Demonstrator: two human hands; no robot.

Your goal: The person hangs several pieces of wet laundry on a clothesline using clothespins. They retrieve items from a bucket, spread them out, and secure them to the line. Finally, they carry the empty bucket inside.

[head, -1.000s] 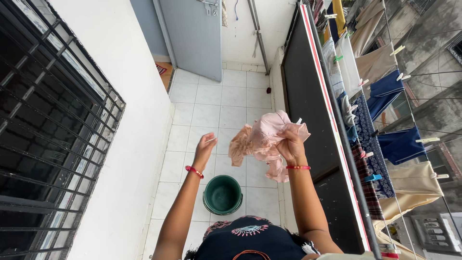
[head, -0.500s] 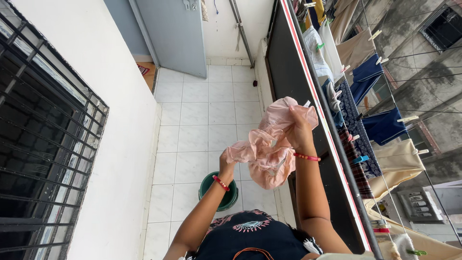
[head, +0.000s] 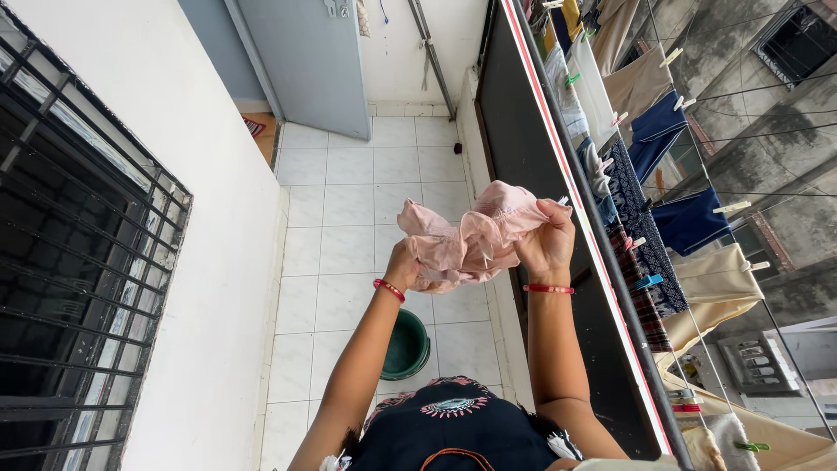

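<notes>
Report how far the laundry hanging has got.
Done: many garments already hang pegged on the lines outside. In hand: the left hand and right hand both grip a bunched pink cloth, not yet on a line. The green bucket shows no clothes.

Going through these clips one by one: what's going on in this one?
A person stands on a tiled balcony holding a bunched pink garment up in both hands. The left hand grips its lower left side and the right hand its upper right edge. A green bucket sits on the floor tiles below. To the right, past the dark parapet, clothes are pegged along washing lines.
</notes>
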